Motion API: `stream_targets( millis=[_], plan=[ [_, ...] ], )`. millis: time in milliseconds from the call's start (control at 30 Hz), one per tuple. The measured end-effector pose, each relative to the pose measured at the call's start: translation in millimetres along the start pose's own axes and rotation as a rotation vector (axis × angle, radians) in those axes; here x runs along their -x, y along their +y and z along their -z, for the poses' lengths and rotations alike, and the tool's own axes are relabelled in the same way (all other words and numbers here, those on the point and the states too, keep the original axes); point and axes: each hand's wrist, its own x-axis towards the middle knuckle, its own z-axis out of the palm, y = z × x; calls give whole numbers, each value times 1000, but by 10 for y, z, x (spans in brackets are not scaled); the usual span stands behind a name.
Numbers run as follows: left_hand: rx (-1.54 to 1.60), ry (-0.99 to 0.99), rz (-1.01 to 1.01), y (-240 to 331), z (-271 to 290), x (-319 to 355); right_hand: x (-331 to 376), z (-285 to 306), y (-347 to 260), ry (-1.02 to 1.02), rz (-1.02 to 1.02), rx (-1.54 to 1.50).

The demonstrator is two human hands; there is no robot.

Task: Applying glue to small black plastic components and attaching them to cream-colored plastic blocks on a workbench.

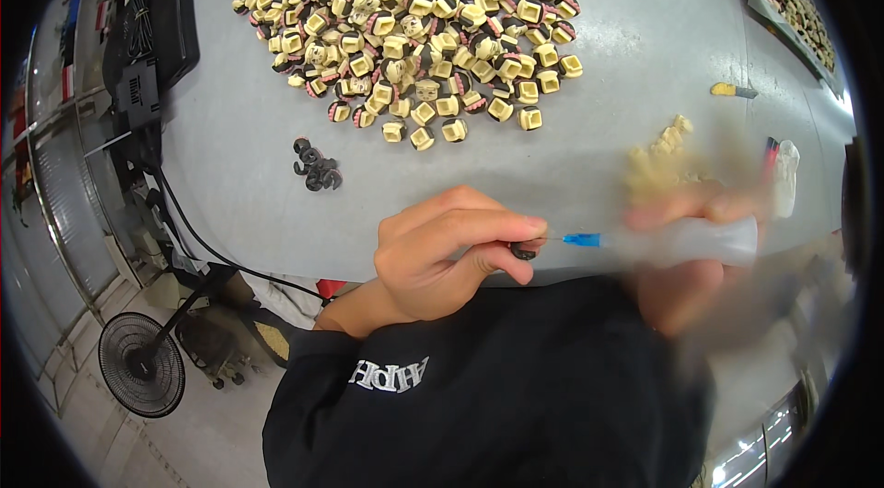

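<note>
Likely slip risk: blurred right hand, fast-moving, could jab the needle tip past the small black part into a fingertip, or knock it loose. Left hand pinched narrow, thumb and forefinger clamped on that black part, just left of the squeeze bottle with blue needle hub. Right hand wrapped around bottle, grip blurred. Beyond the bottle on grey table: cream-and-black piece pile, few loose black rings.

An assembly workshop: heaped small cream parts on a grey worktable.
</note>
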Motion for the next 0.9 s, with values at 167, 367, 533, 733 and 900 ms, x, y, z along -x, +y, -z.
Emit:
stream_targets(
  millis=[167, 367, 533, 733, 900],
  plan=[
    [54, 39, 50, 51, -7, 0, -24, 115, 22, 21, 105, -16],
    [292, 68, 55, 38, 4, 43, -208, 279, -124, 211, 275, 52],
    [296, 112, 66, 32, 19, 106, -250, 787, -9, 334, 277, 540],
    [287, 128, 48, -7, 10, 121, -152, 1157, 171, 383, 136, 696],
    [282, 136, 60, -24, 15, 107, -180, 1007, 161, 557, 254, 583]
  ],
)
